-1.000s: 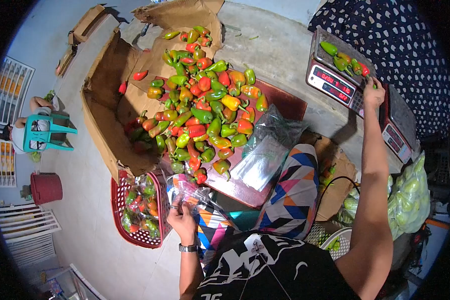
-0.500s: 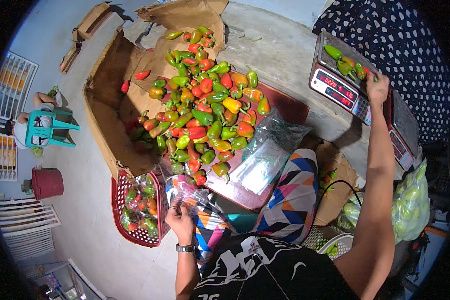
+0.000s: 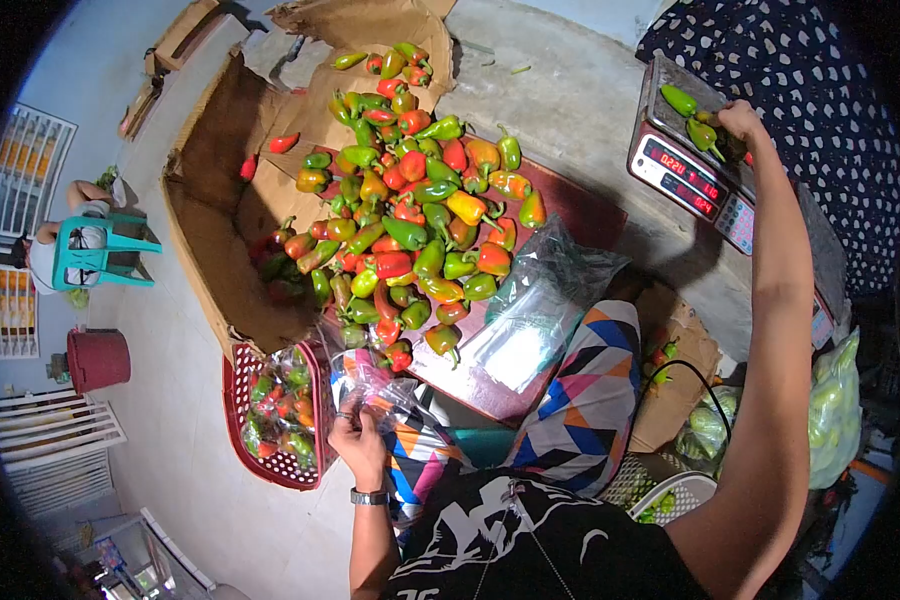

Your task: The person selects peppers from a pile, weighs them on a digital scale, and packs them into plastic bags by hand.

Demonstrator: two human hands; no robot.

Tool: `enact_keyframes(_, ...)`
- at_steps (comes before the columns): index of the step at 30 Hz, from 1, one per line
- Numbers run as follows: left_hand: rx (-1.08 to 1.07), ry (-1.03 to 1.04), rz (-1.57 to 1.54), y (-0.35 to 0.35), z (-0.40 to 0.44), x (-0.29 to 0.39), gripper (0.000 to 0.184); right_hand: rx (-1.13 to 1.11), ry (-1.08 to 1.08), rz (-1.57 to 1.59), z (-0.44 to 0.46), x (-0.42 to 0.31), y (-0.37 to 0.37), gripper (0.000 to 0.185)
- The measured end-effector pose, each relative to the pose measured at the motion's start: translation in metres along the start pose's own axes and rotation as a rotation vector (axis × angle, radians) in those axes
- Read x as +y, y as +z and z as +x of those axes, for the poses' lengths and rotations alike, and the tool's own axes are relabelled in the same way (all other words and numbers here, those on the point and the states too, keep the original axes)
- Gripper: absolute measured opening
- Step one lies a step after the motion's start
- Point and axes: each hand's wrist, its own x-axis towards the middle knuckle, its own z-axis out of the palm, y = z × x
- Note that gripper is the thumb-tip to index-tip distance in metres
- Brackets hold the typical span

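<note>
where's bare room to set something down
Free: pale floor between maroon bucket and red basket; grey concrete between pepper heap and scale. Crowded: red board, under the heap and plastic bags; the scale, under peppers and the right hand.

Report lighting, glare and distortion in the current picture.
Head view: black corners, wide-angle bending at the edges; head view: glare whitens the plastic bags; head view: shadow darkens the cardboard box; head view: the scale shows glowing red digits.

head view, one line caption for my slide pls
Right hand at peppers on a digital scale, left hand holding clear plastic, more peppers heaped nearby.
</note>
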Motion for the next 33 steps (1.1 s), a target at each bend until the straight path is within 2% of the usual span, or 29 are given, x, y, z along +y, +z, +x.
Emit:
enact_keyframes(1,0.001,-0.013,-0.016,0.001,0.0,0.001,0.034,-0.017,0.012,0.004,0.011,0.004,0.003,0.065)
enact_keyframes(4,0.003,-0.042,-0.048,0.001,-0.001,0.005,0.034,-0.014,0.059,0.045,0.024,0.008,0.013,0.056)
enact_keyframes(7,0.011,-0.018,-0.037,0.001,0.001,0.001,0.034,0.024,0.076,-0.03,0.011,-0.004,0.011,0.058)
enact_keyframes(10,0.027,0.021,-0.005,0.001,0.002,-0.003,0.033,0.183,0.112,-0.033,-0.003,-0.012,0.008,0.062)
enact_keyframes(13,0.014,-0.03,-0.006,-0.001,-0.001,0.001,0.033,0.197,0.173,0.277,-0.005,0.003,-0.009,0.09)
enact_keyframes(14,0.007,-0.047,-0.012,-0.002,-0.001,0.002,0.033,0.267,0.164,0.499,-0.002,0.012,-0.01,0.079)
enact_keyframes(15,0.003,-0.061,-0.022,-0.002,0.0,0.004,0.033,0.154,0.151,0.94,-0.021,0.005,-0.021,0.06)
enact_keyframes(17,-0.007,-0.036,-0.011,-0.003,0.0,0.01,0.032,0.098,-0.06,1.562,-0.047,0.002,-0.035,0.04)
enact_keyframes(18,-0.01,-0.023,-0.006,-0.004,0.0,0.012,0.031,0.069,-0.139,1.705,-0.07,-0.006,-0.044,0.034)
enact_keyframes(21,-0.007,-0.056,-0.023,-0.005,-0.002,0.005,0.028,0.015,-0.173,1.79,-0.097,-0.012,-0.049,0.031)
enact_keyframes(22,0.012,-0.012,0.002,-0.005,-0.002,0.001,0.025,0.012,-0.193,1.748,-0.101,-0.011,-0.046,0.03)
enact_keyframes(26,0.027,0.037,0.019,-0.006,-0.003,-0.001,0.025,-0.022,-0.173,1.724,-0.123,-0.021,-0.039,0.03)
enact_keyframes(29,0.017,0.026,-0.135,-0.004,-0.002,-0.018,0.026,-0.045,-0.136,1.659,-0.145,-0.037,-0.036,0.031)
enact_keyframes(33,0.027,0.077,-0.089,-0.004,-0.002,-0.012,0.027,-0.074,-0.19,1.74,-0.167,-0.056,-0.031,0.032)
